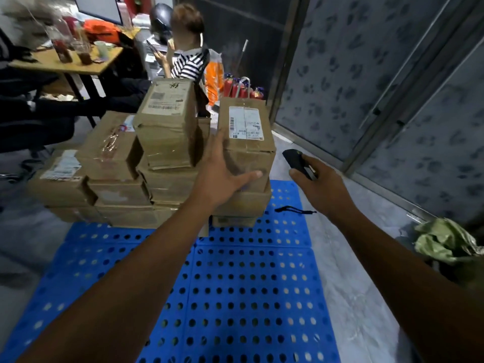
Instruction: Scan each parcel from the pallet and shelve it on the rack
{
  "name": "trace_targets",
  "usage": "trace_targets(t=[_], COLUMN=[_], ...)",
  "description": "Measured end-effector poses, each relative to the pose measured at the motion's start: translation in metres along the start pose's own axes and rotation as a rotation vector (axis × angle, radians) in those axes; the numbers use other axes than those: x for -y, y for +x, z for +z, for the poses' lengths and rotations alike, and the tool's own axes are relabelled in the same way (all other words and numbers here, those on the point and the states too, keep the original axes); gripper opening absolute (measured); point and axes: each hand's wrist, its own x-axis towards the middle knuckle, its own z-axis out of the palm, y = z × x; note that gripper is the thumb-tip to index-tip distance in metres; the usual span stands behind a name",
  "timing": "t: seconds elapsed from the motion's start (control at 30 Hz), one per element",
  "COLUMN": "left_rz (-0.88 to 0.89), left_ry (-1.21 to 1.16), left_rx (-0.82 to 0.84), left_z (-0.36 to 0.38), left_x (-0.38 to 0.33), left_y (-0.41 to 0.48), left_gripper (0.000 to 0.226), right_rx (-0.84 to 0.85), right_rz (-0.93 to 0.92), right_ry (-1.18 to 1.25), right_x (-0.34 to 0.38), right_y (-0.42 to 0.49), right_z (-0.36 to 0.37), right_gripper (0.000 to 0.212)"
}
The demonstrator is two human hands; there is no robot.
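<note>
Several brown cardboard parcels stand stacked at the far end of a blue perforated pallet [235, 284]. The top right parcel [246, 142] carries a white shipping label on its upper face. My left hand [222, 174] grips this parcel's near left corner, thumb across its front and fingers along its left side. My right hand [319, 184] is to the right of the stack, closed around a black handheld scanner [297, 159] that points toward the parcel. A taller labelled parcel [167, 127] tops the middle stack.
A seated person in a striped shirt [188, 64] is behind the stack, beside a wooden desk [78, 61] with cups. Red fire extinguishers [241, 87] stand at the back. Patterned glass doors [379, 87] line the right. A crumpled green bag [445, 242] lies at right.
</note>
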Motion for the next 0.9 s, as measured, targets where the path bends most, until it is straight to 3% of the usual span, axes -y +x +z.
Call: trace_targets(t=[0.17, 0.3, 0.53, 0.7, 0.9], left_rz=[0.068, 0.045, -0.026, -0.146, -0.349], left_ry=[0.066, 0.049, 0.012, 0.063, 0.107], left_rx=[-0.096, -0.192, -0.425, -0.482, -0.4], left_z=[0.015, 0.042, 0.105, 0.137, 0.131], left_x=[-0.005, -0.03, -0.059, -0.047, 0.008], left_y=[-0.008, -0.069, -0.229, -0.326, -0.387], left_gripper=[0.09, 0.084, 0.076, 0.074, 0.08], right_rx=[0.077, 0.129, 0.472, 0.623, 0.808], right_rz=[-0.078, -0.13, -0.31, -0.293, -0.251], right_ry=[0.164, 0.173, 0.199, 0.219, 0.073], right_x=[-0.012, -0.033, -0.105, -0.156, -0.187], right_y=[0.006, -0.019, -0.108, -0.175, -0.215], right_z=[0.001, -0.035, -0.098, -0.071, -0.011], right_gripper=[0.05, 0.057, 0.062, 0.063, 0.063])
